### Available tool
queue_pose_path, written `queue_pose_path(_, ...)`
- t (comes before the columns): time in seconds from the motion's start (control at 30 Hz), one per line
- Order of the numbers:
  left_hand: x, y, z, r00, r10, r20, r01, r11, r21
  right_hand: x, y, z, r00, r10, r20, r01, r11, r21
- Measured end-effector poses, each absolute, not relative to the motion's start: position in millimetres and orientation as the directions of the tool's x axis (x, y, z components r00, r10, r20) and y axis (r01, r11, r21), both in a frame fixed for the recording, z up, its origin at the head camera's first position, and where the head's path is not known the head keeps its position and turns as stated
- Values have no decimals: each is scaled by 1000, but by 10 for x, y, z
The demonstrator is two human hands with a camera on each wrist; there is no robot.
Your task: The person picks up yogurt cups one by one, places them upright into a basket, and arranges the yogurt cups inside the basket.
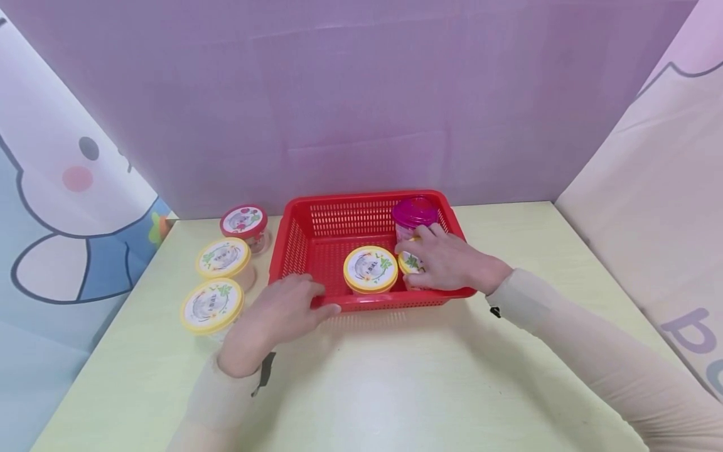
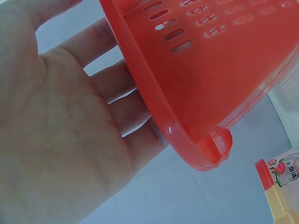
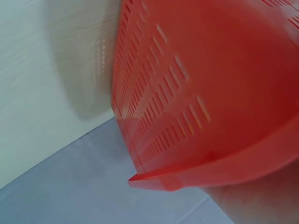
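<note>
A red plastic basket [image 1: 333, 201] holds a yellow-lidded tub [image 1: 371, 270], a tub with a magenta lid [image 1: 415, 212] and a second yellow-lidded tub [image 1: 412, 262] at its front right. My right hand [image 1: 452, 260] reaches over the rim and grips that second tub between thumb and fingers; in the right wrist view the basket wall [image 3: 210, 84] hides the grip. My left hand [image 1: 288, 307] rests at the basket's front left corner. In the left wrist view its fingers [image 2: 117, 81] look straight and touch the rim, which covers the fingertips.
Left of the basket, a red-lidded tub [image 1: 244, 221] and two yellow-lidded tubs, one behind [image 1: 223, 257] and one in front [image 1: 212, 305], stand on the pale table [image 1: 384, 389]. A purple cloth [image 1: 361, 100] hangs behind the basket, with printed cloths at both sides.
</note>
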State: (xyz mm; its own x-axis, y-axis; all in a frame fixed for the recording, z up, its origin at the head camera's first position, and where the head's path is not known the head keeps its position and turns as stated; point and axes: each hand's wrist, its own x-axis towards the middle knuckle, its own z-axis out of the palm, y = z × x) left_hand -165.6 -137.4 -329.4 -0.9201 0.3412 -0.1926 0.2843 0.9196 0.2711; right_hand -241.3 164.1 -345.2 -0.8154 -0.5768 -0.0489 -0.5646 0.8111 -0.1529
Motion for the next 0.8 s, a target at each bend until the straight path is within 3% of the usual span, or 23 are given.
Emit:
queue_pose_path(0.57, -1661, -1375, -3305, -918, 350, -185, 296, 917, 266, -2412, 1620, -3389, -833, -515, -203, -495, 857, -143)
queue_pose_path(0.8, -1662, -1377, -3306, -918, 351, -182, 298, 917, 264, -2346, 1660, -3294, -836, -517, -184, -490, 854, -176)
